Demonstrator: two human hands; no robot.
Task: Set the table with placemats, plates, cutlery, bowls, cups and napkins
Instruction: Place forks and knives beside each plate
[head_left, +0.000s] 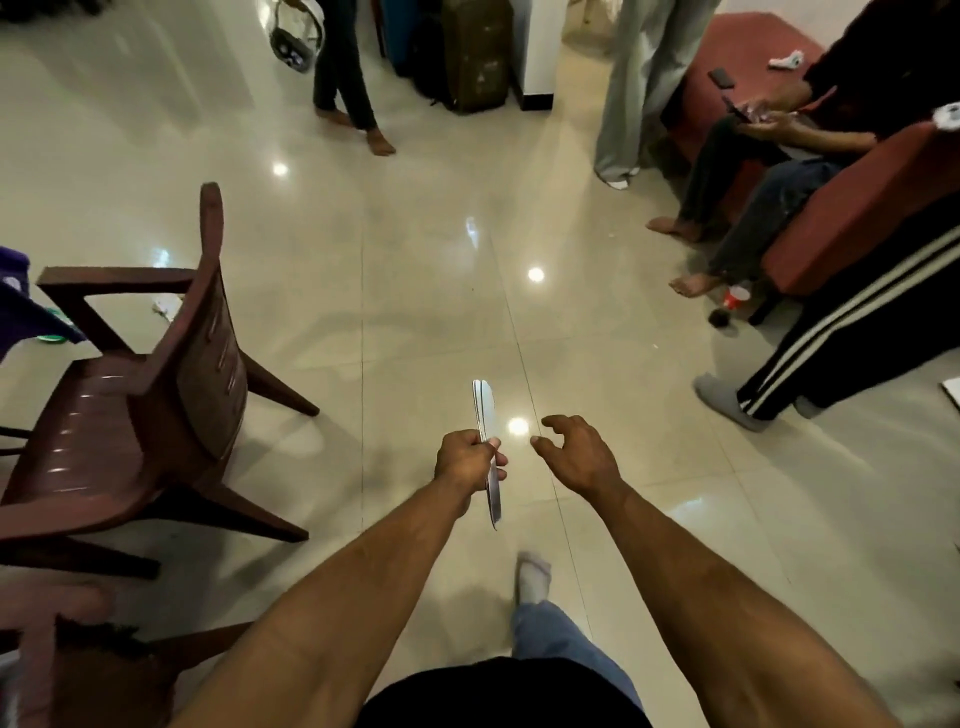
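My left hand (465, 460) grips a thin stack of shiny flat pieces (485, 415), apparently plates seen edge-on and held upright above the tiled floor. Their far edge points away from me and their near edge hangs below my fingers. Just to the right, my right hand (576, 452) hovers with loosely curled fingers, holds nothing, and stays a short gap from the stack. No table, placemats, cups or napkins are in view.
A brown plastic armchair (156, 395) stands close on the left. A red sofa (852, 218) with seated people is at the right, with a red cup (735, 299) on the floor beside it. A striped-trousered leg (810, 348) stands near right; other people stand farther back near a suitcase (478, 52).
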